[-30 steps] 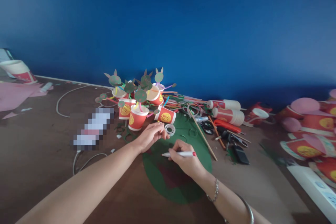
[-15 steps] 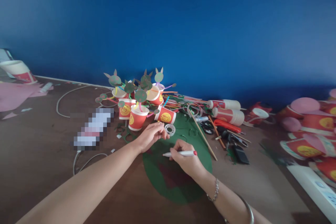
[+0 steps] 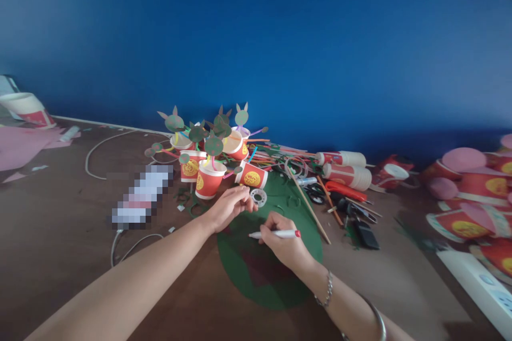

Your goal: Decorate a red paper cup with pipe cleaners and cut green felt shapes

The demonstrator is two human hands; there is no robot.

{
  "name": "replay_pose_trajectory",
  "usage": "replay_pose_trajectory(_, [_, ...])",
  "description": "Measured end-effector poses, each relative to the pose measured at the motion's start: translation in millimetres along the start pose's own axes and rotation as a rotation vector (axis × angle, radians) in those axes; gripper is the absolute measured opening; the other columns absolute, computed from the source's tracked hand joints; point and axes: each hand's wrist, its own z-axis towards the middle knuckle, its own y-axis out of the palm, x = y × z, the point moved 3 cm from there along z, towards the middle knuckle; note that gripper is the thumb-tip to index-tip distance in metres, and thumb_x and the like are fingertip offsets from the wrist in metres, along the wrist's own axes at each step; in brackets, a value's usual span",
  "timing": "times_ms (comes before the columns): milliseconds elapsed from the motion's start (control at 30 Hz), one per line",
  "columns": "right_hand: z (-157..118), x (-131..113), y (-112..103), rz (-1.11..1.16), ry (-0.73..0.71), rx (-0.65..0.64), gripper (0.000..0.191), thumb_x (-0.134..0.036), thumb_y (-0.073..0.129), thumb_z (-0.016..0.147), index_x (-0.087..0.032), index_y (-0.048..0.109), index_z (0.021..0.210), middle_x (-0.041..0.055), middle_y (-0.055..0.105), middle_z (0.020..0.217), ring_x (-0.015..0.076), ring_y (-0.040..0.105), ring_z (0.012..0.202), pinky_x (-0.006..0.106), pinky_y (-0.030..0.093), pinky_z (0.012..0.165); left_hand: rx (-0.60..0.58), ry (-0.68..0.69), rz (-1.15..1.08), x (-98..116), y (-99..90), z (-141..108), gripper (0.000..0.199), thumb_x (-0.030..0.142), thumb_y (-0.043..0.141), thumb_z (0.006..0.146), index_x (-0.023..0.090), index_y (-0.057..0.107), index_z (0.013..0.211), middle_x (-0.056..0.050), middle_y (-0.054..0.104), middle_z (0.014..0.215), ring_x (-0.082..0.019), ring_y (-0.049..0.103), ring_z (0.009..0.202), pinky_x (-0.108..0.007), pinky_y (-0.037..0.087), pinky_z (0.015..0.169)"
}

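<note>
My right hand (image 3: 280,234) grips a white marker (image 3: 283,234) with a red end, its pale tip pointing left above a round green mat (image 3: 276,295). My left hand (image 3: 236,205) has its fingers bent together at the mat's upper left edge. Whatever those fingers hold, if anything, is hidden. Just right of its fingertips lies a roll of tape (image 3: 259,197). Behind it a red and white paper cup (image 3: 252,175) is tipped on its side. A dark red patch (image 3: 266,266) shows on the mat below the marker.
Paper cups with green paper animal heads (image 3: 210,178) stand at the back. Right of the mat lie a wooden stick (image 3: 310,205), a red tool (image 3: 346,191) and stacked cups (image 3: 347,176). A phone (image 3: 142,194) with a cable is left; a power strip (image 3: 476,287) sits right.
Both hands stay almost still. The marker tip has shifted very slightly to the right, still held in my right hand.
</note>
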Motion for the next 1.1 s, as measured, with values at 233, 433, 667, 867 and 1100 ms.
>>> replay_pose_trajectory(233, [-1.4, -3.0, -0.1, 0.032, 0.027, -0.046, 0.02, -0.017, 0.051, 0.07, -0.02, 0.045, 0.051, -0.0024, 0.057, 0.047, 0.0103, 0.049, 0.046, 0.02, 0.034, 0.045, -0.026, 0.022, -0.037, 0.5, 1.0, -0.1, 0.032, 0.037, 0.056, 0.081, 0.016, 0.048, 0.058, -0.001, 0.055, 0.057, -0.017, 0.058, 0.069, -0.034, 0.042, 0.083])
replay_pose_trajectory(433, [-0.6, -2.6, -1.1, 0.017, 0.005, 0.004, 0.021, -0.018, 0.051, 0.072, -0.019, 0.046, 0.052, -0.0019, 0.06, 0.049, 0.0108, 0.051, 0.048, 0.02, 0.036, 0.048, -0.002, 0.008, -0.011, -0.9, -0.4, -0.2, 0.032, 0.038, 0.056, 0.08, 0.017, 0.047, 0.059, -0.001, 0.055, 0.057, -0.017, 0.059, 0.07, -0.032, 0.042, 0.083])
replay_pose_trajectory(667, [-0.5, 0.3, 0.8, 0.011, 0.014, -0.012, 0.021, -0.018, 0.051, 0.071, -0.019, 0.046, 0.051, -0.0022, 0.058, 0.048, 0.0109, 0.051, 0.048, 0.02, 0.035, 0.046, -0.002, 0.004, -0.023, -0.8, -0.1, 0.1, 0.032, 0.038, 0.058, 0.079, 0.017, 0.047, 0.057, -0.001, 0.055, 0.056, -0.017, 0.059, 0.07, -0.033, 0.043, 0.082])
replay_pose_trajectory(867, [-1.1, -1.7, 0.0, 0.013, 0.022, -0.03, 0.021, -0.018, 0.051, 0.071, -0.019, 0.045, 0.052, -0.0021, 0.058, 0.049, 0.0106, 0.05, 0.048, 0.02, 0.035, 0.047, -0.012, 0.014, -0.029, -0.9, 0.1, -0.3, 0.032, 0.037, 0.056, 0.082, 0.017, 0.048, 0.058, -0.001, 0.055, 0.057, -0.017, 0.059, 0.07, -0.032, 0.042, 0.081])
replay_pose_trajectory(1100, [-0.7, -2.9, 0.1, 0.023, 0.019, -0.031, 0.021, -0.017, 0.051, 0.072, -0.02, 0.045, 0.052, -0.0018, 0.059, 0.049, 0.0109, 0.051, 0.048, 0.02, 0.035, 0.047, -0.022, 0.023, -0.025, 0.1, 0.7, 0.1, 0.032, 0.035, 0.053, 0.084, 0.016, 0.048, 0.058, -0.001, 0.055, 0.057, -0.017, 0.059, 0.07, -0.032, 0.042, 0.082])
